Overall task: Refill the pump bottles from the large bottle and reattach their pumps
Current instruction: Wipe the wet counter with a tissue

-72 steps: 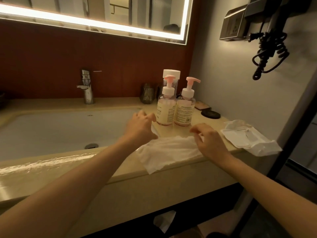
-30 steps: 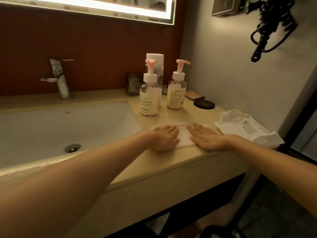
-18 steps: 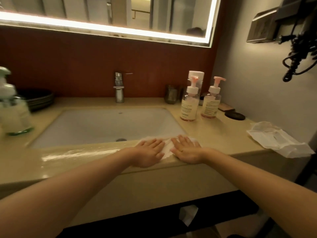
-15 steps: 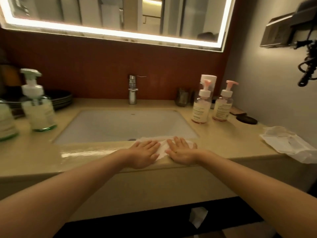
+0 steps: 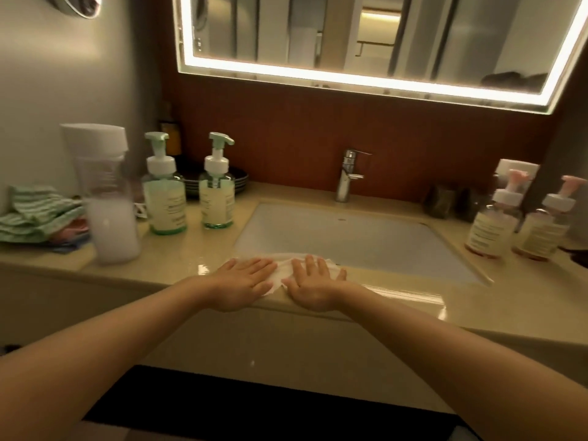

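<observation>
My left hand and my right hand lie flat, fingers spread, pressing a white wet wipe onto the counter's front edge by the sink. On the left stand two pump bottles with green pumps, pumps on. Beside them is a large clear bottle with a white cap, part full of white liquid. At the far right stand two pump bottles with pink pumps, with another white-capped bottle behind them.
The beige counter shines wet along its front edge. A white sink with a chrome tap is in the middle. Folded striped cloths lie at far left; dark plates sit behind the green bottles. A lit mirror hangs above.
Both hands slid the wipe leftward along the counter's front edge, from beside the pink-pump bottles to in front of the sink. The view swung left, bringing the green-pump bottles and large bottle in.
</observation>
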